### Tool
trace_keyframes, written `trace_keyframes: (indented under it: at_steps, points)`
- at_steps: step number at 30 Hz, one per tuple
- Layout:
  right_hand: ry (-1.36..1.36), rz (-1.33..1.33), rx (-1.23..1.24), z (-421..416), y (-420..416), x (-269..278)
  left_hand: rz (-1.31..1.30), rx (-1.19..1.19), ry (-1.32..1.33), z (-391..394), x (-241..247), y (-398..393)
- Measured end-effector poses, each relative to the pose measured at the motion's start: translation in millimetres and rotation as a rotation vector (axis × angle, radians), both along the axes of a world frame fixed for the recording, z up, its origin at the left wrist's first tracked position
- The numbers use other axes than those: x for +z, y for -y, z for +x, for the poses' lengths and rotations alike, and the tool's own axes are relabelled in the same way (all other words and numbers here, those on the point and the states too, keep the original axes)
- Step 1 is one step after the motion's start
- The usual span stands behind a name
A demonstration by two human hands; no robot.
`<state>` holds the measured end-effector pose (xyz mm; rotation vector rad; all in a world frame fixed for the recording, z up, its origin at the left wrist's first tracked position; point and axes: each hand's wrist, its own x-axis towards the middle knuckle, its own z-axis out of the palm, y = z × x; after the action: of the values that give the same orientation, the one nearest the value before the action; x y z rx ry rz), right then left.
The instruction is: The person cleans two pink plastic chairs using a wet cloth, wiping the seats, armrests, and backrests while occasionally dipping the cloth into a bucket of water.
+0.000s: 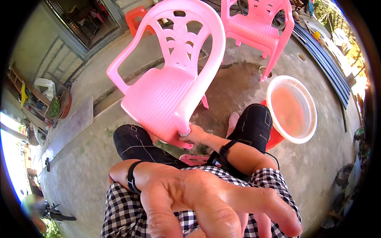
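Note:
A pink plastic armchair (pixel 160 92) stands tilted before me, its ribbed seat sloping towards my knees. My right hand (pixel 195 135) is at the lower end of the armrest, by the chair's front corner. It presses a small whitish pad or cloth (pixel 184 131) against the plastic; the fingers partly hide the pad. My left hand (pixel 202 196) is raised close to the camera, above my lap, with its fingers spread and nothing in them. The left hand's skin looks wet.
To the right, a white plastic basin (pixel 311 119) of cloudy water rests on a red container (pixel 274 138). Behind stands another pink armchair (pixel 256 28). Blue corrugated sheets (pixel 324 65) lie at far right, a red stool (pixel 135 19) by the doorway. A concrete step (pixel 131 67) crosses behind the near chair.

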<state>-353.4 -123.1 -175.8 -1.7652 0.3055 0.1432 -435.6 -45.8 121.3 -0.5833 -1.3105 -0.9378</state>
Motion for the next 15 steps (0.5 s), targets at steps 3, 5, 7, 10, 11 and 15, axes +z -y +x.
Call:
trace_keyframes:
  at_steps: [3,5,7,10,11,15]
  points:
    - [-0.056,0.032,0.029,5,-3,4,-0.179,-0.025,0.060,9,6,16]
    - [-0.155,0.037,0.019,-3,3,14,-0.101,-0.057,-0.025,0,-7,11]
    - [-0.132,0.011,0.038,-1,4,15,-0.043,-0.084,-0.064,-13,-8,3]
    - [-0.095,-0.021,0.039,-4,-1,19,-0.037,-0.130,-0.083,-15,-7,6]
    - [-0.109,-0.014,0.041,-3,2,23,-0.092,-0.141,-0.069,-11,-6,12]
    - [-0.096,0.029,0.028,-5,2,13,-0.179,-0.107,-0.073,-7,3,26]
